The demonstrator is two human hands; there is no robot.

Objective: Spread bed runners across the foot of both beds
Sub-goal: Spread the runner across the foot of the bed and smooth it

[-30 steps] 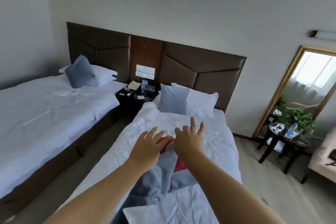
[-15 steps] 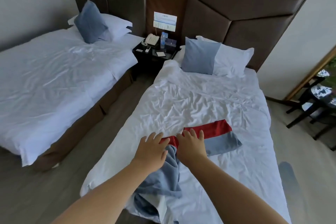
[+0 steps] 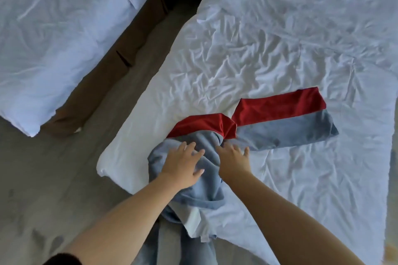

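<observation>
1. The view has tipped down since a moment ago. The headboard and pillows are mostly gone from sight, and we now look straight down on the near bed.
2. The bed runner, red and blue-grey, lies on the white sheet of this bed. Its right part is out flat, as it was half a second ago.
3. The middle part is still bunched up in a heap, and one end hangs off the foot of the bed toward the floor.
4. Both hands have slid back from the red edge onto the blue-grey heap.
5. The left hand lies flat on the heap with its fingers spread wide. It is pressing, not gripping.
6. The right hand is just beside it, also flat and spread, touching the edge of the heap.
7. I think the hands are about to pull the bunched part out to the left side.
8. The other bed has no runner on it that I can see, so the job looks less than half done.
</observation>
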